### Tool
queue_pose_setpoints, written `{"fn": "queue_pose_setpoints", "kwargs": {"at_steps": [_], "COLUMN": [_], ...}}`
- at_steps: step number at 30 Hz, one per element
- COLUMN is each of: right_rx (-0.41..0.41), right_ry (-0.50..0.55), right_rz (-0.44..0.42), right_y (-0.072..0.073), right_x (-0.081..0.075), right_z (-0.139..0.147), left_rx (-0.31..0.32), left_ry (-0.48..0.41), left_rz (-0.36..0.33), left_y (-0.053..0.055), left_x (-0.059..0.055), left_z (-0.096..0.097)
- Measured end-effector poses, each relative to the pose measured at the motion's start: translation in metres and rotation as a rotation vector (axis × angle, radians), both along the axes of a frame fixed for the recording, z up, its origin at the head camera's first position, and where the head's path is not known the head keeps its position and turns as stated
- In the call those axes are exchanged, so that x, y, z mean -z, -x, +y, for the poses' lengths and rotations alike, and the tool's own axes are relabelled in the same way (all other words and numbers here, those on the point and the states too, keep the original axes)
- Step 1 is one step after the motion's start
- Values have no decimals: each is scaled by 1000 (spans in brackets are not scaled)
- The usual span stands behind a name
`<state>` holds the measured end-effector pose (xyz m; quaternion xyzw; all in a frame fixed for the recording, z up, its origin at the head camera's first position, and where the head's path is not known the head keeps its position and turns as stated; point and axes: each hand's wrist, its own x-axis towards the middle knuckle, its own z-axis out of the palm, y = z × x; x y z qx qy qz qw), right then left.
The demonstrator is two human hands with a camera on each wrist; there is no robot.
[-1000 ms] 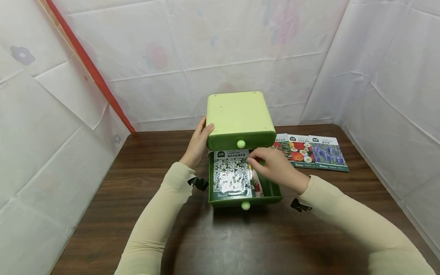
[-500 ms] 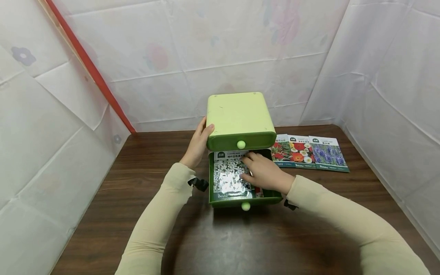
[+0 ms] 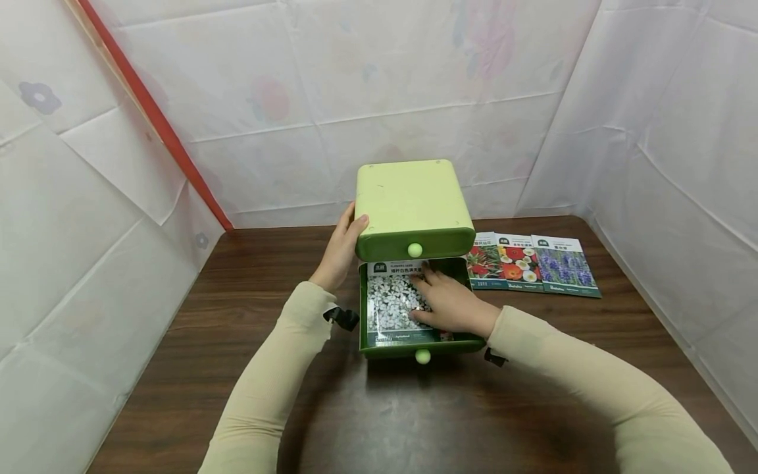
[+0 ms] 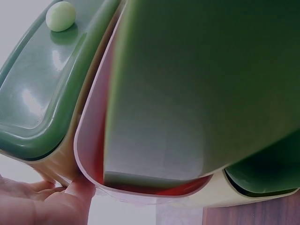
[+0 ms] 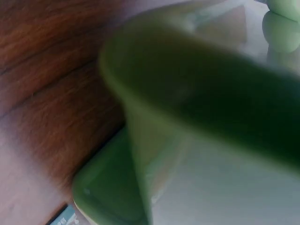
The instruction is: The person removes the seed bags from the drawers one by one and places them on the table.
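A small light-green drawer cabinet (image 3: 411, 194) with dark-green drawer fronts stands in the middle of the table. Its lower drawer (image 3: 393, 351) is pulled out toward me, while the top one is closed. In that drawer lies a seed packet (image 3: 391, 306) picturing white flowers, over something red that barely shows. My left hand (image 3: 339, 253) rests against the cabinet's left side, the thumb by the front corner; in the left wrist view its fingers (image 4: 42, 192) touch the pale side wall. With fingers spread, my right hand (image 3: 450, 301) presses on the packet's right part; it is out of sight in the right wrist view.
Several seed packets lie overlapping in a row to the right of the cabinet, including one with purple flowers (image 3: 566, 266) and one with red and white flowers (image 3: 519, 262). White sheeting (image 3: 414, 79) hangs behind the brown wooden table (image 3: 266, 276) and on both sides.
My right hand has come down and left from above the drawer's right side onto the white-flower packet, its fingers spreading out. My left hand and the cabinet have stayed in place.
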<state>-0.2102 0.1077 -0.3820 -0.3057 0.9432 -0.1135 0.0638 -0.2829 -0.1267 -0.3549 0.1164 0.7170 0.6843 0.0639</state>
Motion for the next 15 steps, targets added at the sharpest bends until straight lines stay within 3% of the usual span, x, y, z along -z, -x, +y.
{"fn": "queue_pose_setpoints", "kwargs": {"at_steps": [7, 15], "right_rx": [14, 127], "right_ry": [86, 364], "right_rz": [-82, -253], "right_y": [3, 9], "right_x": [4, 2], "right_z": [-2, -4], "left_rx": [-2, 16], "left_ry": [-18, -15], "left_rz": [11, -1], "left_y": [-1, -3], "left_x": [1, -2], "left_z": [1, 1]}}
